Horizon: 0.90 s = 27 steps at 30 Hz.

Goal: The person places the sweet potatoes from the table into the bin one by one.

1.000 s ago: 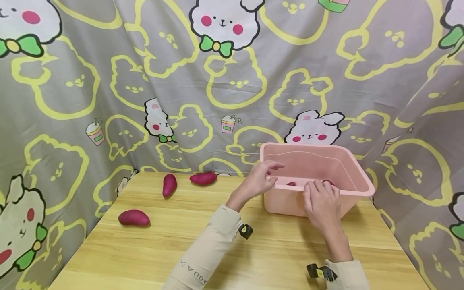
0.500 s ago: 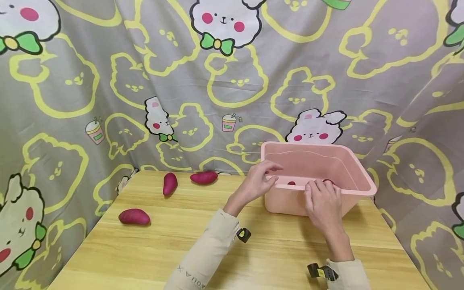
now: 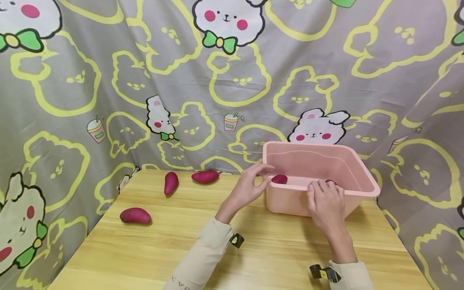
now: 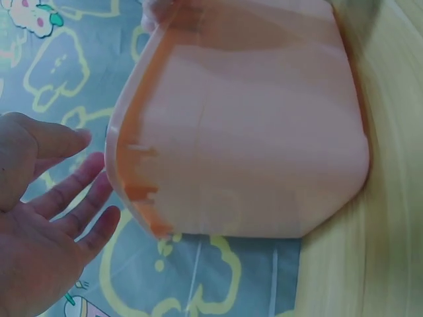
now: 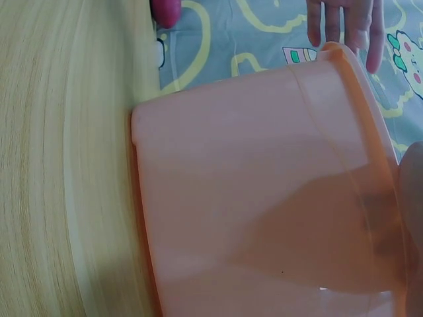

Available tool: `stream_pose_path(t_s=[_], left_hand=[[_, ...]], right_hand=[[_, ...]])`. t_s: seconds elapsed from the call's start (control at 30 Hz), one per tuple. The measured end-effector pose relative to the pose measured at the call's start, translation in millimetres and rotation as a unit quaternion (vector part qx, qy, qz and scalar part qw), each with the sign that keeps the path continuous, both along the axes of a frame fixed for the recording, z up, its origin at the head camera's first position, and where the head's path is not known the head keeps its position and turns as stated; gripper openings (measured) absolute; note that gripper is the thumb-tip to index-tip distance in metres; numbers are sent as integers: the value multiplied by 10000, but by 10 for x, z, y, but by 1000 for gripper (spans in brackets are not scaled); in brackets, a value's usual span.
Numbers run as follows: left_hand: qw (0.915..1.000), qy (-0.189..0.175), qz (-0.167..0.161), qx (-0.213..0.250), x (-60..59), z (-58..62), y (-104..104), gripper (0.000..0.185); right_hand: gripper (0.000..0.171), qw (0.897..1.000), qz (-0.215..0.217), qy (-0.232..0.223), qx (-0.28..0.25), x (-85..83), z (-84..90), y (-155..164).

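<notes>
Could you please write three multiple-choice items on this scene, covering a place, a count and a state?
1. Where does the pink bin stand?
A. on the table's right part
B. on the table's left edge
C. on the floor

2. How many purple sweet potatoes lie on the wooden table outside the bin?
A. one
B. three
C. five

3. How is the left hand?
A. gripping a cup
B. clenched in a fist
C. open, fingers extended beside the bin's rim

Answers: 1 A, the head view shows it right of centre; 2 B, three lie at left; 3 C, the left wrist view shows straight fingers.
</notes>
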State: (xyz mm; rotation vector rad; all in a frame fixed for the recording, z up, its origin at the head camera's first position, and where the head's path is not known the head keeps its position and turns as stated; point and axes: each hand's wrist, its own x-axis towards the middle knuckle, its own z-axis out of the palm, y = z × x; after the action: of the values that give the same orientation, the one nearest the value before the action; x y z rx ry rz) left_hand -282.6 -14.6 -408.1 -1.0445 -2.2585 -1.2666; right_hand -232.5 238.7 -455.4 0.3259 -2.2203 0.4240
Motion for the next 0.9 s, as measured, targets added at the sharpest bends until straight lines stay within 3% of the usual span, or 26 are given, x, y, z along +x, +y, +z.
stream_pose_path(t_s=[0.3,0.6,0.9], left_hand=[[9997,-155,162,38,66,-112,-196,35],[9996,-97,236,91,71,-237,-369,33],[9985,-322,379,241,92,-289,-522,30]], right_hand=[[28,10000,29,2,12,0,-10,-3],[29,10000,2,-13,50,-17,-30,27],[28,10000,24,31,50,-10,-29,22]])
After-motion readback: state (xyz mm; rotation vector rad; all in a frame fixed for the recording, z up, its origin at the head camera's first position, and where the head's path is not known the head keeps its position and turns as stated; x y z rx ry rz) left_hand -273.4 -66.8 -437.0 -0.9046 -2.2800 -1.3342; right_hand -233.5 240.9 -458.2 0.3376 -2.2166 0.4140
